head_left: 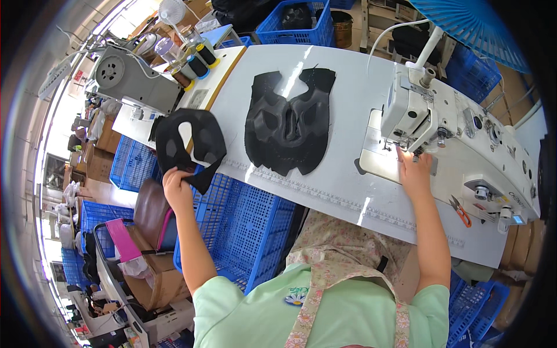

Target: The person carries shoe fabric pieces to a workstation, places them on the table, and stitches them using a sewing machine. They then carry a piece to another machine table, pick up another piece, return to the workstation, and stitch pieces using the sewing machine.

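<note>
My left hand is closed on the lower edge of a black molded fabric piece with a cut-out in it. That piece hangs over the table's left edge, above a blue crate. My right hand rests on the bed of a white sewing machine, close to its needle area. Its fingers look stretched out and apart, with nothing visible in them. Between my hands, farther back, a second black molded piece lies flat on the white table, its lower edge jagged.
Orange-handled thread snips lie right of my right hand. A printed ruler strip runs along the table's near edge. A blue crate stands below the left edge. Thread cones and another sewing machine are at the far left.
</note>
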The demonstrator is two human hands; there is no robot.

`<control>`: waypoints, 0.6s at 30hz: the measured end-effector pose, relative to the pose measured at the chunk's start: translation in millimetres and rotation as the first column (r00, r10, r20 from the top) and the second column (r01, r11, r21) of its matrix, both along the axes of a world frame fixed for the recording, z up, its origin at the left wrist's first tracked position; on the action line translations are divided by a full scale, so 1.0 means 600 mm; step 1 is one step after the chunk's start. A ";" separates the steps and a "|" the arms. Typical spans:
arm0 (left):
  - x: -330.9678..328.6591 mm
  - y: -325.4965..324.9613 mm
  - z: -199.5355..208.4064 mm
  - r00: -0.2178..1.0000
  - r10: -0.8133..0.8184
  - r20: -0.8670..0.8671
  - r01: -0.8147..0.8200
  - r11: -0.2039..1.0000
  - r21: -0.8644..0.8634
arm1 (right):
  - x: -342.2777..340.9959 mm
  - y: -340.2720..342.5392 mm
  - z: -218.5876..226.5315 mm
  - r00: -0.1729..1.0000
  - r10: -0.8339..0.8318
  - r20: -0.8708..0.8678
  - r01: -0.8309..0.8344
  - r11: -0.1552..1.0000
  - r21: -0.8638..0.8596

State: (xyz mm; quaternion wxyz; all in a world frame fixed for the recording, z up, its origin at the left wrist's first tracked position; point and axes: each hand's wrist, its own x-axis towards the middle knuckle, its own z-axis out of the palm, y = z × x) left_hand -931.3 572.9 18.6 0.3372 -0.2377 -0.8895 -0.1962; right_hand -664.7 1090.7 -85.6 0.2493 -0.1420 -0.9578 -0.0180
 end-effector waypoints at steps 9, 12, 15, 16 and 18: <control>-0.010 -0.045 -0.062 0.994 0.075 0.078 -0.095 0.952 0.290 | 0.003 -0.005 0.005 0.987 -0.073 0.141 0.092 0.987 -0.133; -0.091 -0.024 -0.074 0.993 0.044 0.107 -0.077 0.940 0.333 | 0.004 -0.005 0.003 0.977 -0.104 0.189 0.135 0.978 -0.161; -0.185 -0.004 -0.082 0.904 0.048 0.426 -0.238 0.882 0.405 | 0.003 -0.007 0.000 0.996 -0.088 0.029 0.088 0.996 0.003; -0.199 0.020 -0.074 0.834 -0.037 0.550 -0.259 0.855 0.450 | 0.005 -0.004 -0.002 0.996 -0.075 0.044 0.076 0.997 -0.007; -0.234 0.019 -0.086 0.882 -0.041 0.470 -0.168 0.903 0.395 | 0.001 -0.005 -0.003 0.998 -0.044 0.049 0.044 0.999 -0.004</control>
